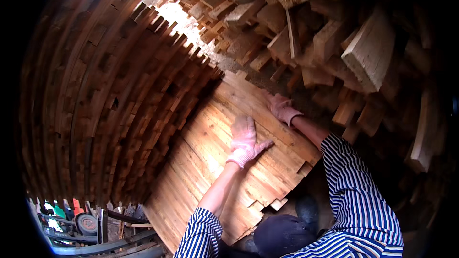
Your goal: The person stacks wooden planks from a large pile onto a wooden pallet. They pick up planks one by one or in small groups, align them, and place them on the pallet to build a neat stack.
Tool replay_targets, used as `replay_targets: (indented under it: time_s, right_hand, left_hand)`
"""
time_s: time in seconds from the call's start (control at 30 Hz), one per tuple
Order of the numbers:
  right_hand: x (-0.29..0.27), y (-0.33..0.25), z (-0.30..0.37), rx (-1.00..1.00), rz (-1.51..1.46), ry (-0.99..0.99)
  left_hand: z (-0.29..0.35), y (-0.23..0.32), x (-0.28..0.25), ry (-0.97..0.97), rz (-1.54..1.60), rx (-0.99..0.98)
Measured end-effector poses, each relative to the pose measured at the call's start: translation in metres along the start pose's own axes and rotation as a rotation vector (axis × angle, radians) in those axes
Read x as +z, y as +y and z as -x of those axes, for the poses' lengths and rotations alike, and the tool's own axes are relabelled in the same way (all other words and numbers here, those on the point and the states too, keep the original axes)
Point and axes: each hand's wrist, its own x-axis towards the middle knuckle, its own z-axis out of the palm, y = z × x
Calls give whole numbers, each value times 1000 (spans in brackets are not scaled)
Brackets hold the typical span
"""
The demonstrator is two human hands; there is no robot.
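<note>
A layer of light-brown wooden planks [198, 138] lies side by side below me, their near ends uneven. My left hand [244, 136], in a pale pink knitted glove, rests flat on the planks with the thumb spread to the side. Along the right edge, my right hand [283, 109] wears the same kind of glove and closes over the outer plank [282, 136]. Some of its fingers are blurred or hidden past that edge.
A tall stack of planks [110, 91] rises on the left, touching the layer's side. At the upper right, a rough pile of wood offcuts [325, 33] juts out with uneven ends. A wheel [87, 223] and metal bars [95, 248] show at the lower left. My knee [282, 235] is near the planks' front ends.
</note>
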Motion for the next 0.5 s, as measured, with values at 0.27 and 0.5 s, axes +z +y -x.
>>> replay_targets:
  time_s: [0.27,0.5]
  right_hand:
    - [-22,15,2,-45,850,396]
    - [7,-75,206,-444,406,237]
  left_hand:
    - [-67,-9,-83,-417,515,-65]
    - [-155,-54,-309,787,783,-51]
